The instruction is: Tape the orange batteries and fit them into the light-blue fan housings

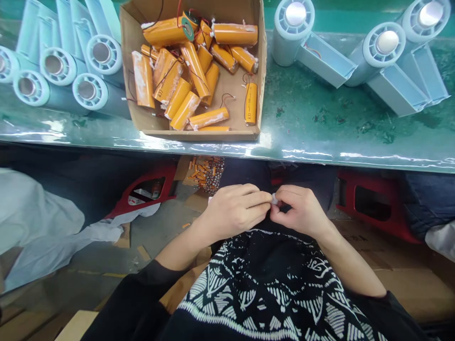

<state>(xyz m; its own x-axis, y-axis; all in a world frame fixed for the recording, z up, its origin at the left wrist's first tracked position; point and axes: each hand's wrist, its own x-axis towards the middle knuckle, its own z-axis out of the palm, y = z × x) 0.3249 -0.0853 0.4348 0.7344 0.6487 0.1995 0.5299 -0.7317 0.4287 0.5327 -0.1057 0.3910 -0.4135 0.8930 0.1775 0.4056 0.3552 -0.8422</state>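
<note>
My left hand [241, 210] and my right hand [300, 210] meet over my lap, below the bench edge. Between their fingertips is a small white piece [274, 199], mostly covered, so its kind is unclear. The left fingers are pressed together on its left side. My right thumb and index finger pinch it from the right. Ahead on the bench stands a cardboard box [199, 135] of orange-wrapped battery packs [176, 99], several with thin wires and white residue on them.
Light-blue plastic housings [87, 90] with round metal centres lie left of the box; similar housings [327, 59] stand at right on the green bench [320, 128]. Red stools [142, 189] flank me under the bench. Small orange pieces [202, 173] and shiny bits lie in a low box.
</note>
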